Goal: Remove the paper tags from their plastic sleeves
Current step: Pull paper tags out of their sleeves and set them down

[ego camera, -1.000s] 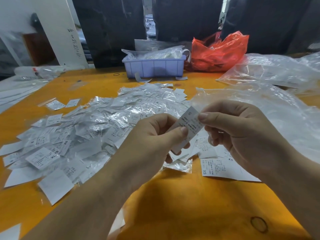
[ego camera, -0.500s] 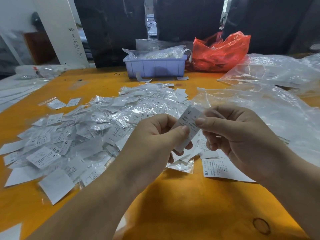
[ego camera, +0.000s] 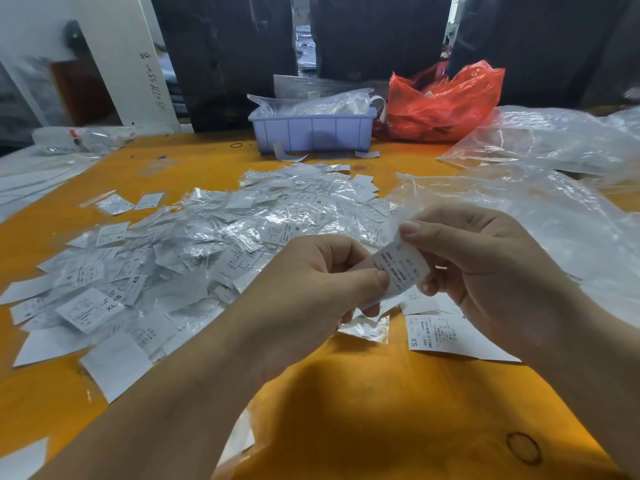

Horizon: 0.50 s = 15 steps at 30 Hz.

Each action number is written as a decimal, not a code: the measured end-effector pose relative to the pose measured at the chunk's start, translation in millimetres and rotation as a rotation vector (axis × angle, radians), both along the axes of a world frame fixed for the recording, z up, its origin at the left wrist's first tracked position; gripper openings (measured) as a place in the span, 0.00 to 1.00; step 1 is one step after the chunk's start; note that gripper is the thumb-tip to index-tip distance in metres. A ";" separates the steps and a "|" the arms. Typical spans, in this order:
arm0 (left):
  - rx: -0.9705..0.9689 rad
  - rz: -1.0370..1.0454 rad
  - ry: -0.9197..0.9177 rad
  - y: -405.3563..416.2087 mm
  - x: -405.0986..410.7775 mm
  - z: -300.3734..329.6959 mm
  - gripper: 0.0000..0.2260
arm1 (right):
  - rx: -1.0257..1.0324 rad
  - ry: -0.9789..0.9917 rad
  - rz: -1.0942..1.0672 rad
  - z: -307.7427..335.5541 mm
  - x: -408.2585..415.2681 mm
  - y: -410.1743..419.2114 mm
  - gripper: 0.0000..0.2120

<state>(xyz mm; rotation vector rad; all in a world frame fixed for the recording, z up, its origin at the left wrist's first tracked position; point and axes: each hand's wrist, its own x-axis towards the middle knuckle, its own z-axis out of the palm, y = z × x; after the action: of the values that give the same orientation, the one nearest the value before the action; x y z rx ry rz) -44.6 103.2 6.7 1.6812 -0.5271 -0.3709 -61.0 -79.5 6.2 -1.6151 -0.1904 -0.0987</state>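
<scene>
A white printed paper tag [ego camera: 398, 268] is held in the air between both hands, above the orange table [ego camera: 381, 403]. My left hand [ego camera: 304, 299] pinches its lower left end with thumb and curled fingers. My right hand [ego camera: 485, 271] pinches its upper right end, thumb on top. I cannot tell whether a clear sleeve still covers the tag. A large heap of sleeved tags [ego camera: 207, 244] spreads over the table to the left and behind my hands. Bare tags [ego camera: 440, 337], one marked XS, lie flat under my right hand.
A lilac plastic bin [ego camera: 311, 133] with bagged items stands at the back centre, a red plastic bag [ego camera: 443, 102] to its right. Large clear plastic bags [ego camera: 536, 188] cover the right side. A small rubber band [ego camera: 523, 448] lies at the near right.
The tag has tipped flatter between my hands. My right thumb has slid up along its upper end, and my left pinch has stayed at the lower end.
</scene>
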 end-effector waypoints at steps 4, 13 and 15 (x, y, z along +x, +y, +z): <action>0.016 -0.009 0.009 0.0 0.0 1.0 0.04 | 0.005 -0.007 -0.043 -1.0 -0.4 -0.2 0.12; 0.017 -0.041 0.023 0.7 -0.7 1.1 0.04 | 0.037 0.019 -0.078 -0.5 0.9 -0.2 0.10; 0.018 -0.037 0.033 1.1 -0.2 1.1 0.04 | 0.050 0.027 -0.087 -0.3 1.0 -0.4 0.10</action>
<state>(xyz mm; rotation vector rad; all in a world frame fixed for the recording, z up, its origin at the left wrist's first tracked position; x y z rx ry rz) -44.8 104.2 7.8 1.6819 -0.5326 -0.4312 -60.0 -79.9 5.8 -1.5742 -0.0966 -0.1472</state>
